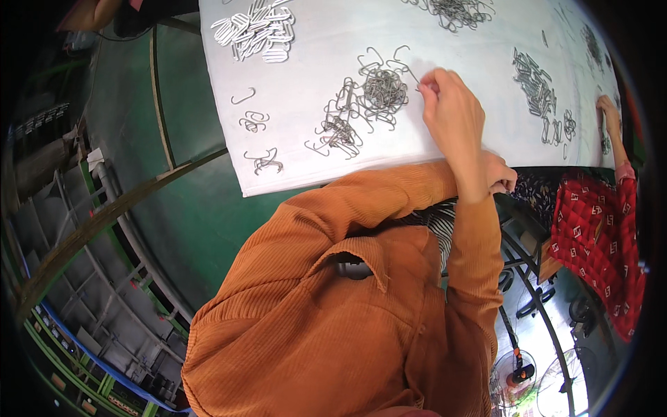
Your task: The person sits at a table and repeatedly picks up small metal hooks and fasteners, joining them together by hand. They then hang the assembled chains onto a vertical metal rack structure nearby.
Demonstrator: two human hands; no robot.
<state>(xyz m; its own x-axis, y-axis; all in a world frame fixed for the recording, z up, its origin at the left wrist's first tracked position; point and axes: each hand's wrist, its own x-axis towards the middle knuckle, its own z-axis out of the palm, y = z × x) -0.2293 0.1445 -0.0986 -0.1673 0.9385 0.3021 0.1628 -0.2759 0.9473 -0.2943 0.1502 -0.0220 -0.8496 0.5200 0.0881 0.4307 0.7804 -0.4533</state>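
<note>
My right hand is above the white-covered table, its thumb and fingertips closed on a thin metal wire hook. Left of that hand lies a dense tangled pile of metal hooks. More loose hooks trail from it toward the near edge. My left arm reaches across my body to the right, passing under my right wrist. My left hand rests by the table's near edge with its fingers curled. What those fingers hold, if anything, is hidden.
White strips are heaped at the far left, and a few hooks lie below them. Another hook pile sits at the far edge. Stacked metal hooks lie to the right, near a co-worker's hand and red-patterned clothing.
</note>
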